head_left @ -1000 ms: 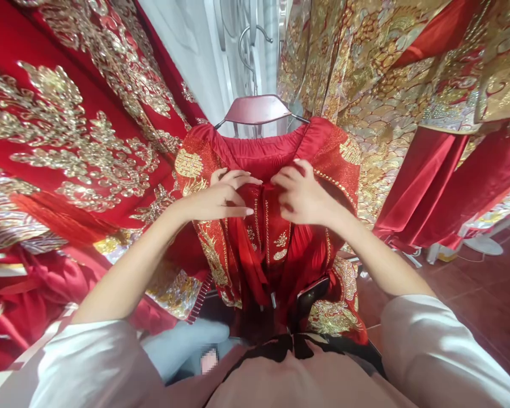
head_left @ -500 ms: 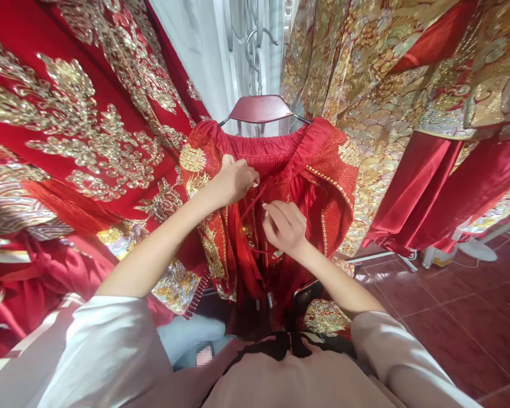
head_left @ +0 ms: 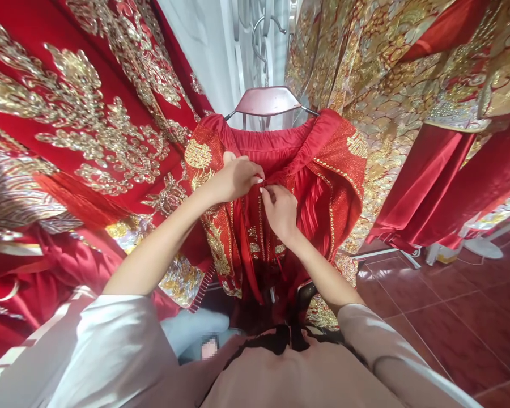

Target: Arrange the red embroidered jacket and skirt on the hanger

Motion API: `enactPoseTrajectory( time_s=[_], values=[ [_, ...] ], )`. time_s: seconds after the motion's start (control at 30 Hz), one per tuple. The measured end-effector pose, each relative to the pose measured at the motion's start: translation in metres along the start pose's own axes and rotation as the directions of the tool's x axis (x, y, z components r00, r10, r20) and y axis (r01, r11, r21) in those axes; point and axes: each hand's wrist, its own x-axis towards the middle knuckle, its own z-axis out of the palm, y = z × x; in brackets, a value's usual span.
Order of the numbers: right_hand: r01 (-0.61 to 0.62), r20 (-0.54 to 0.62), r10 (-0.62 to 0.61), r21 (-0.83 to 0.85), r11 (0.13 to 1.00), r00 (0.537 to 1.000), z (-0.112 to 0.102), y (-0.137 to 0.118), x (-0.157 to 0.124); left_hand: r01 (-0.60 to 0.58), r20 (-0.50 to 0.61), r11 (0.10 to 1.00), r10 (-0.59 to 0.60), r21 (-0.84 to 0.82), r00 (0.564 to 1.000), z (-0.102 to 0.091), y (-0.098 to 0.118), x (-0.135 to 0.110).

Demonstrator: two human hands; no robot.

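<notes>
A red skirt with gold embroidery hangs by its waistband from a dark red hanger straight ahead of me. My left hand is closed in a pinch on the front of the waistband. Just to its right, my right hand is also pinched, gripping a thin red tie or the fabric at the same spot. The fingertips of both hands nearly touch. What exactly sits between the fingers is too small to make out.
Heavily embroidered red and gold garments hang close on the left, and others on the right. A white wall shows behind the hanger. Dark red floor tiles lie at the lower right, with a white stand base.
Both hands have drawn together at the waistband front. The right hand rose from lower down on the skirt to meet the left, and the left stayed pinched.
</notes>
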Motion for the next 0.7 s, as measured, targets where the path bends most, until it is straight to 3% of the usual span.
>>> enactPoseTrajectory(
  time_s=[0.13,0.3,0.37,0.47,0.57,0.63,0.7],
  values=[
    [0.012,-0.032,-0.009,0.093,0.996,0.999,0.000,-0.001,0.003,0.020,0.004,0.999,-0.020,-0.047,1.000,-0.003,0.005,-0.002],
    [-0.012,0.005,0.013,-0.040,0.999,1.000,-0.001,0.003,0.002,0.057,-0.129,0.994,-0.068,-0.091,0.989,0.003,0.008,-0.009],
    [-0.055,0.123,0.063,-0.067,0.996,0.990,0.004,0.014,-0.010,0.068,-0.200,0.994,-0.085,-0.089,0.976,0.004,0.005,-0.018],
    [-0.143,0.384,0.163,-0.080,0.986,0.909,0.010,0.038,-0.040,0.113,-0.270,0.992,-0.124,-0.055,0.955,-0.001,-0.006,-0.038],
    [-0.154,0.515,0.174,-0.082,0.985,0.839,-0.003,0.056,-0.062,0.032,-0.150,0.997,-0.043,-0.075,0.988,-0.010,-0.016,-0.056],
    [-0.138,0.456,0.163,-0.088,0.987,0.875,-0.027,0.057,-0.057,-0.028,-0.118,0.990,0.012,-0.137,0.993,-0.015,-0.017,-0.060],
    [-0.130,0.231,0.157,-0.128,0.983,0.960,-0.056,0.049,-0.035,0.053,-0.270,0.984,-0.098,-0.172,0.958,-0.017,-0.015,-0.054]
  ],
)
